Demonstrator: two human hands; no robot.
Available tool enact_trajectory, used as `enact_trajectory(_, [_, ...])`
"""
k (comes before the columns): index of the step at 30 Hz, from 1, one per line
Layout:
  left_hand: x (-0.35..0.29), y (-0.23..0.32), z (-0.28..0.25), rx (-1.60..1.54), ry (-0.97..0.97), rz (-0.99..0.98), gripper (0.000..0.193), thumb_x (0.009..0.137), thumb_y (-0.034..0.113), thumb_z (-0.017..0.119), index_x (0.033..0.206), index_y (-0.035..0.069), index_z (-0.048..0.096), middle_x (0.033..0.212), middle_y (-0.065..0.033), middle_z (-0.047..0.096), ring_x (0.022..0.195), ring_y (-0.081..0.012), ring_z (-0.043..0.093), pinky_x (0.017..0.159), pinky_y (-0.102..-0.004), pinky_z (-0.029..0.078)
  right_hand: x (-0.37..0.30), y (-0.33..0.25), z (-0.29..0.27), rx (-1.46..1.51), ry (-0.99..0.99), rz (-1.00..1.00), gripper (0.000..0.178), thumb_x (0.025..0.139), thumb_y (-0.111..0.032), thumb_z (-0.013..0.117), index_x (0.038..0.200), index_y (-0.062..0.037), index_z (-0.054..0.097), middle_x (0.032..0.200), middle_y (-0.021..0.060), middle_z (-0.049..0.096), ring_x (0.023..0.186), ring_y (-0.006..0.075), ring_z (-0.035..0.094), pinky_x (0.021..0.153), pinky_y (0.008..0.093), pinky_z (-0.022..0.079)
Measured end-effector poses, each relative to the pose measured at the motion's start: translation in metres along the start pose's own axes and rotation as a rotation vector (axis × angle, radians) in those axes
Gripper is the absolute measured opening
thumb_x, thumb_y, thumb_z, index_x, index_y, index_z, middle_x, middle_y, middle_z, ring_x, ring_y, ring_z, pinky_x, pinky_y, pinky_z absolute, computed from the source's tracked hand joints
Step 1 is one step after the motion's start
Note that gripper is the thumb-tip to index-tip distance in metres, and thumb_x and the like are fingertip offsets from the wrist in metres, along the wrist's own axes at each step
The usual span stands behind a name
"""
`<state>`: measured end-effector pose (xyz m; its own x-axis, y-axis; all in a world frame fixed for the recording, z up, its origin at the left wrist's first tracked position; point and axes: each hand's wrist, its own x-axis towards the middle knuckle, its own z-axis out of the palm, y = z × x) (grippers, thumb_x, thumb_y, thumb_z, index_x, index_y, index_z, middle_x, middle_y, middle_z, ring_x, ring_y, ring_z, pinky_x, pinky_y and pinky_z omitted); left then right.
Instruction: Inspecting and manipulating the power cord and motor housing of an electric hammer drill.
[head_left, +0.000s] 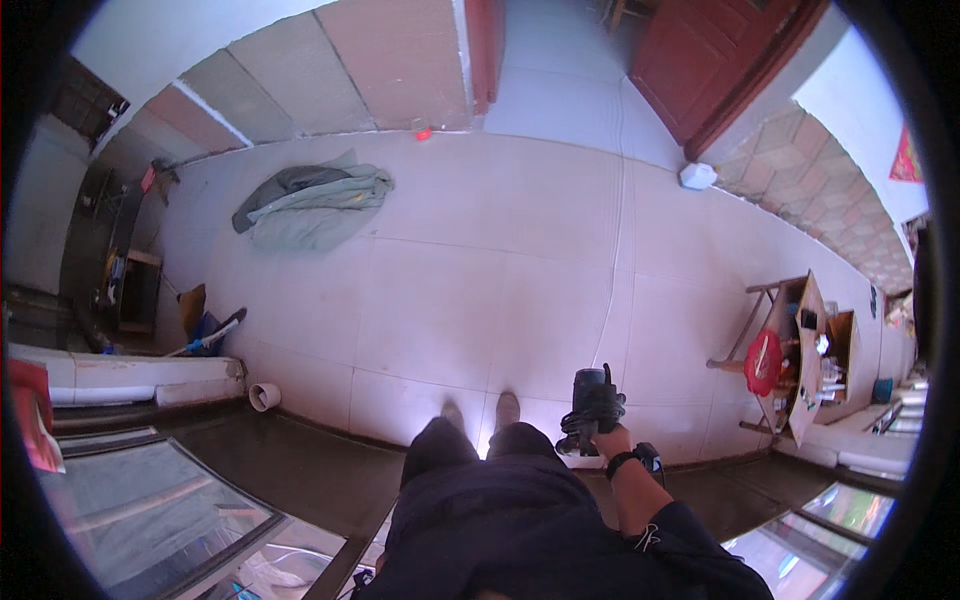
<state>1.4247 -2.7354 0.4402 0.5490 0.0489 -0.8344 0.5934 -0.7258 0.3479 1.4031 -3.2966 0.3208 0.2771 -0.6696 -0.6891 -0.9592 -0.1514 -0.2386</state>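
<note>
My right hand (608, 441) is out in front of my right hip, closed around a black cylindrical object (590, 382) with a rounded end. Dark folds or loops bunch around that object and hide most of my fingers; its exact kind cannot be made out. A dark band (622, 461) circles my right wrist, with a small black piece beside it. From the doorway a thin white cable (617, 230) runs over the floor toward the black object; whether the two join is unclear. My left hand does not show.
Crumpled green-grey cloth (322, 205) lies on the tiled floor (480, 300) at far left. A white container (698, 176) stands by the open red door (710, 65). Right, a wooden table (806, 370) sits beside a red stool (762, 362). Glazed frames (150, 510) lie behind me.
</note>
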Motion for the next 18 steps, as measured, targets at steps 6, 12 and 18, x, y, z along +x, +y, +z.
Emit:
enact_trajectory(6, [0.009, 0.033, -0.015, -0.022, 0.019, -0.025, 0.023, 0.089, 0.026, 0.063, 0.098, 0.004, 0.064, 0.085, -0.0109, 0.068, 0.076, -0.0225, 0.067, 0.066, -0.0351, 0.054, 0.061, 0.0, 0.004, 0.054, -0.01, -0.003, 0.042, 0.062, -0.011, 0.077, 0.1, 0.0053, 0.069, 0.093, 0.0135, 0.073, 0.082, 0.0246, 0.07, 0.075, 0.036, 0.055])
enact_trajectory(12, [0.068, 0.071, -0.064, 0.102, -0.029, 0.029, 0.022, 0.089, 0.025, 0.062, 0.094, 0.004, 0.064, 0.083, -0.0106, 0.067, 0.072, -0.0216, 0.066, 0.063, -0.0345, 0.054, 0.062, -0.044, -0.026, 0.162, 0.036, 0.018, 0.043, 0.062, -0.01, 0.077, 0.103, 0.004, 0.07, 0.095, 0.0117, 0.073, 0.086, 0.022, 0.069, 0.078, 0.0365, 0.055])
enact_trajectory(18, [0.187, 0.164, -0.122, 0.4, -0.105, 0.35, 0.02, 0.089, 0.023, 0.062, 0.091, 0.003, 0.064, 0.08, -0.0103, 0.067, 0.069, -0.0207, 0.066, 0.059, -0.0338, 0.054, 0.03, -0.111, -0.068, 0.127, 0.115, 0.127, 0.047, 0.063, -0.024, 0.078, 0.1, 0.0025, 0.069, 0.093, 0.0163, 0.073, 0.083, 0.0277, 0.071, 0.075, 0.0381, 0.055])
